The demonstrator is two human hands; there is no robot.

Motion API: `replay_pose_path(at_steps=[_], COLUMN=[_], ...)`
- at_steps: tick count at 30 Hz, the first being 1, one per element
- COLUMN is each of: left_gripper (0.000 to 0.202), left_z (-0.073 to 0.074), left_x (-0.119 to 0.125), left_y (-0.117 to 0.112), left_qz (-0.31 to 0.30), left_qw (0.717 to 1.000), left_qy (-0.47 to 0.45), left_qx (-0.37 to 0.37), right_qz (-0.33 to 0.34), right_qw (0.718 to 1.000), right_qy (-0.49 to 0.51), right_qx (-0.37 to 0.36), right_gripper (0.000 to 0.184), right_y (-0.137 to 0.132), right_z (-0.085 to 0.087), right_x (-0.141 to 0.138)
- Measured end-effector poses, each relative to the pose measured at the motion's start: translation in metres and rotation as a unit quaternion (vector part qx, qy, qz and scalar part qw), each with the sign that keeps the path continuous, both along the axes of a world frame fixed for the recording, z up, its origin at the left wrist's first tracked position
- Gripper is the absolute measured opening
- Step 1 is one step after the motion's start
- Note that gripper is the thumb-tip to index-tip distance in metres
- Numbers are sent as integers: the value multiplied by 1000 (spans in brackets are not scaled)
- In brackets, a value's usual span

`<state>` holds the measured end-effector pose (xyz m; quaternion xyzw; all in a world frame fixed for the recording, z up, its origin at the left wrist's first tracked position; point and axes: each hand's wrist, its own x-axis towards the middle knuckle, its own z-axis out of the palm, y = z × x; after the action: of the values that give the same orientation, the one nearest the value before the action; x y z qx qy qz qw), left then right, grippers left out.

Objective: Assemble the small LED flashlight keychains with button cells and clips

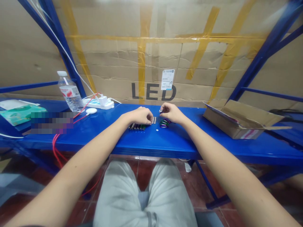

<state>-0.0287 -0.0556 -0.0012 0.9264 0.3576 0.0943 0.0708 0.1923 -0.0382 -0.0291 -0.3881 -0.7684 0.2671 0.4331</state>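
Observation:
My right hand (172,113) is closed in a pinch on a small round silver piece (160,111), held just above the blue table. Below its fingers lies a cluster of shiny green, purple and black pieces (164,123). My left hand (142,115) rests low on the table with fingers curled together; whatever its fingertips hold is hidden. Beside those fingertips sit several small silver discs (154,120) in close rows, like button cells. Partly under my left hand, several slim dark tubes (136,127) lie side by side. One loose pale disc (157,130) lies nearer the front edge.
An open cardboard box (236,124) stands on the table (184,144) at right. At left are a water bottle (70,94), a white power strip (100,103) with cables, a white puck (91,111) and a green tissue pack (22,112). A large carton (113,63) backs the table.

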Motion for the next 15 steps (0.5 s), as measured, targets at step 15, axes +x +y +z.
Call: replay_pose_path(at_steps=[15], left_gripper=[14], left_z=[-12], left_x=[6], left_y=[5], left_qz=[-50], left_qw=[999], left_qy=[13], left_qx=[6], right_qz=[18], right_qw=[1000], right_qy=[8], right_qx=[-11], right_gripper=[24], right_y=[1], right_z=[-1], right_x=[0])
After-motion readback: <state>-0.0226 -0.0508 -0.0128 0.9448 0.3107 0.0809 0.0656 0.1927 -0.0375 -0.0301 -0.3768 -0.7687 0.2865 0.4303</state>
